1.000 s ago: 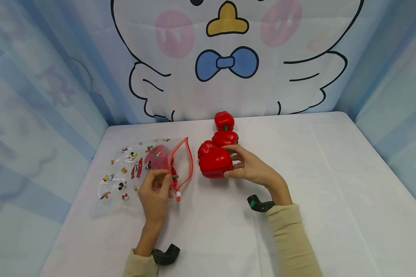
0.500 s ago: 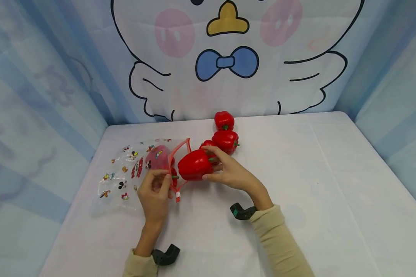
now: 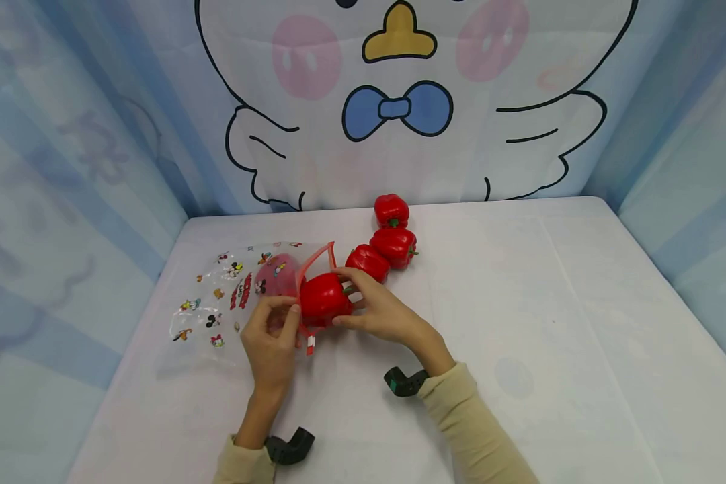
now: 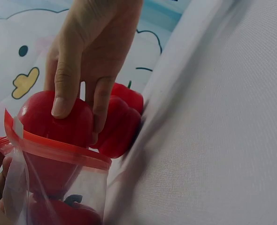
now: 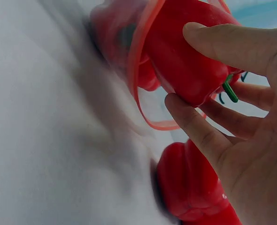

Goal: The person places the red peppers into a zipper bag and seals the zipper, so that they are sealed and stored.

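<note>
My right hand (image 3: 378, 312) grips a red bell pepper (image 3: 323, 300) by its stem end, thumb on one side and fingers on the other. The pepper's far end is inside the mouth of a clear zip bag (image 3: 224, 302) printed with small cartoon figures. In the right wrist view the bag's orange-red zip edge (image 5: 137, 51) loops around the pepper (image 5: 190, 56). My left hand (image 3: 272, 343) pinches the near side of that edge. Another red pepper (image 4: 63, 213) lies inside the bag, seen through the plastic.
Three more red bell peppers stand in a slanting row beyond the right hand: a near one (image 3: 368, 262), a middle one (image 3: 394, 246) and a far one (image 3: 391, 210) by the table's back edge. White cloth covers the table (image 3: 550, 336); a cartoon-printed curtain (image 3: 399, 168) hangs behind.
My right hand has carried the pepper leftward from beside the row into the bag's mouth. The nearest pepper of the row has come into fuller view. My left hand stays on the bag's edge.
</note>
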